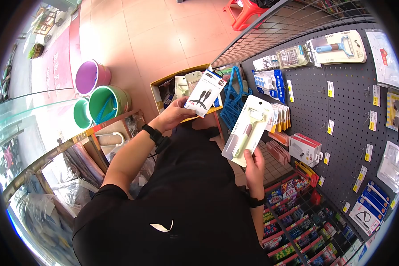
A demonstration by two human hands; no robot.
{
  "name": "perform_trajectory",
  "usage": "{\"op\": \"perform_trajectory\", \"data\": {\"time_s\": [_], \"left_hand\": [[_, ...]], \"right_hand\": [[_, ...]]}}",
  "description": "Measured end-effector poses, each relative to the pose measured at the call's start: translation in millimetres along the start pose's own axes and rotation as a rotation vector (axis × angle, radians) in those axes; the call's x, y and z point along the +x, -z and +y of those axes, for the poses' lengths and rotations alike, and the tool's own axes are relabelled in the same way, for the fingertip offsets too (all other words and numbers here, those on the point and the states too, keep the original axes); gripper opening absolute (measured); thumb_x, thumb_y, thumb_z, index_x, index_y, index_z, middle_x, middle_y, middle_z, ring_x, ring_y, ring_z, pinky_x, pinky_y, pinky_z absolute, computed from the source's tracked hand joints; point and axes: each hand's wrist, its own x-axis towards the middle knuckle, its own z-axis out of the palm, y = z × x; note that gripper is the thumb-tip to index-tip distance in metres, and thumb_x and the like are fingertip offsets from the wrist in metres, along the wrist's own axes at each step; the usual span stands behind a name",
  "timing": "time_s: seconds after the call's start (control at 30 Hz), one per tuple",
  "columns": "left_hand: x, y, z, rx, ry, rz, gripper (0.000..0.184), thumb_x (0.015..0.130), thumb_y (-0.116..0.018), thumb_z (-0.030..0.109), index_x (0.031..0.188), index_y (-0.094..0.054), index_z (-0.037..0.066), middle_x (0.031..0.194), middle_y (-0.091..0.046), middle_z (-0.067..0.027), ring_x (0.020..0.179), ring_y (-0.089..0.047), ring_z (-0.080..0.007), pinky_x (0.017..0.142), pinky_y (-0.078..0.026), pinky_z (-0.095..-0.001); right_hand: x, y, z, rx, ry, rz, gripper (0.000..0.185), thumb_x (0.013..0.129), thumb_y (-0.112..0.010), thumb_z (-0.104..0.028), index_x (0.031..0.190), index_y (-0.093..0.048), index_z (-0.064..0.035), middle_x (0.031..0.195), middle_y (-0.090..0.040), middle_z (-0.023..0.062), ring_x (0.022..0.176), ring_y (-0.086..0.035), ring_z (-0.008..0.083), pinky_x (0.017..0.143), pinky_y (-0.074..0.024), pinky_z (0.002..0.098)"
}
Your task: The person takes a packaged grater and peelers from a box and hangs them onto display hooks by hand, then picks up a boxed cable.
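My left hand (174, 115) pinches a white box (205, 92) printed with a black USB cable, holding it over a yellow-edged carton (156, 94). Inside that carton stand more packages, one of them a carded peeler (181, 87); the rest are partly hidden by the box. In my right hand (254, 169) is a carded peeler (248, 128) with a green and brown handle, gripped by its lower end and tilted. Blue plastic hangers (233, 103) hang between the carton and this peeler.
On the right stands a dark pegboard (312, 95) with hooks, price tags and hanging packs, including a blue peeler (337, 48). Below it are racks of small packets (292, 221). Purple (92, 76) and green buckets (108, 104) stand left, near a red stool (244, 15) farther back.
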Motion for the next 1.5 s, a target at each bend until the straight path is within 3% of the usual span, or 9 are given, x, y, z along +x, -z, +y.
{"op": "perform_trajectory", "data": {"time_s": [0.47, 0.8, 1.0, 1.07, 1.13, 1.23, 1.33, 1.47, 1.5], "left_hand": [[-3.1, -24.1, 4.3, -0.053, -0.019, -0.065, 0.06, 0.084, -0.065, -0.008, 0.141, -0.046, 0.001, 0.131, -0.062, -0.013, 0.12, -0.062, -0.0259, 0.107, -0.048, -0.0421], [-16.9, -65.1, 20.9, 0.053, 0.253, -0.381, 0.059, 0.085, -0.079, 0.021, 0.132, -0.056, -0.004, 0.124, -0.068, -0.0127, 0.114, -0.065, -0.0247, 0.103, -0.047, -0.0396], [-7.7, -107.3, 8.6, 0.164, 0.382, -0.474, 0.059, 0.082, -0.08, 0.013, 0.132, -0.057, -0.006, 0.121, -0.069, -0.0138, 0.113, -0.065, -0.0249, 0.105, -0.046, -0.0389], [-2.2, -113.6, 2.8, 0.194, 0.408, -0.528, 0.056, 0.082, -0.079, 0.01, 0.131, -0.058, -0.006, 0.121, -0.069, -0.0134, 0.113, -0.065, -0.0233, 0.105, -0.046, -0.0376], [-0.5, -122.9, 3.5, 0.217, 0.386, -0.523, 0.055, 0.082, -0.079, 0.009, 0.131, -0.058, -0.006, 0.121, -0.069, -0.013, 0.112, -0.065, -0.0227, 0.104, -0.046, -0.037], [0.5, -134.6, 5.3, 0.234, 0.326, -0.506, 0.051, 0.083, -0.078, 0.008, 0.13, -0.06, -0.006, 0.121, -0.069, -0.0124, 0.112, -0.065, -0.022, 0.103, -0.046, -0.0364], [-1.2, -141.8, 5.6, 0.197, 0.287, -0.46, 0.049, 0.085, -0.077, 0.008, 0.13, -0.06, -0.005, 0.12, -0.07, -0.0117, 0.111, -0.065, -0.0214, 0.103, -0.047, -0.0362], [-2.5, -139.5, 5.1, 0.194, 0.299, -0.416, 0.046, 0.087, -0.075, 0.008, 0.13, -0.061, -0.003, 0.118, -0.07, -0.0107, 0.11, -0.065, -0.0199, 0.103, -0.047, -0.0357], [-2.4, -138.0, 4.5, 0.195, 0.298, -0.417, 0.046, 0.087, -0.075, 0.008, 0.13, -0.061, -0.003, 0.118, -0.07, -0.0107, 0.11, -0.065, -0.0199, 0.103, -0.047, -0.0357]], "right_hand": [[2.0, -2.0, 1.9, 0.021, 0.007, 0.014, 0.027, 0.104, -0.056, -0.015, 0.124, -0.06, 0.0013, 0.109, -0.067, 0.0046, 0.097, -0.06, 0.009, 0.086, -0.0491, 0.0271], [9.6, -6.8, 10.6, -0.201, 0.236, 0.028, 0.027, 0.103, -0.057, -0.018, 0.124, -0.059, 0.0, 0.1, -0.065, 0.0027, 0.084, -0.06, 0.0079, 0.073, -0.0498, 0.0256], [6.2, -5.9, 11.1, -0.303, 0.158, -0.014, 0.03, 0.096, -0.065, -0.011, 0.123, -0.062, 0.0, 0.122, -0.064, 0.0155, 0.102, -0.065, 0.0227, 0.086, -0.0513, 0.0332], [7.1, -7.8, 25.2, -0.259, 0.341, 0.009, 0.034, 0.095, -0.064, -0.026, 0.124, -0.064, -0.008, 0.11, -0.071, 0.0146, 0.102, -0.068, 0.0289, 0.089, -0.052, 0.0397], [4.5, -6.8, 10.5, -0.417, 0.495, 0.101, 0.033, 0.095, -0.064, -0.02, 0.124, -0.064, -0.0051, 0.116, -0.07, 0.0148, 0.109, -0.068, 0.0269, 0.093, -0.0512, 0.037], [-0.6, -6.6, 5.7, -0.198, 0.34, 0.084, 0.044, 0.091, -0.064, 0.002, 0.133, -0.055, -0.0012, 0.125, -0.065, 0.0136, 0.12, -0.062, 0.0231, 0.098, -0.0497, 0.0362], [4.9, -5.0, 24.0, 0.127, 0.325, 0.039, 0.059, 0.092, -0.065, 0.0, 0.145, -0.042, -0.0031, 0.137, -0.055, 0.0108, 0.128, -0.055, 0.0211, 0.103, -0.0472, 0.0363], [-6.1, 0.1, -2.7, -0.115, 0.412, -0.027, 0.065, 0.094, -0.065, -0.001, 0.15, -0.032, -0.0036, 0.145, -0.041, 0.0091, 0.134, -0.048, 0.0208, 0.11, -0.043, 0.0386], [-3.2, -7.9, -0.5, -0.023, 0.45, 0.09, 0.059, 0.09, -0.073, -0.012, 0.141, -0.046, 0.0004, 0.13, -0.06, 0.0131, 0.117, -0.059, 0.0206, 0.099, -0.048, 0.0347]]}}
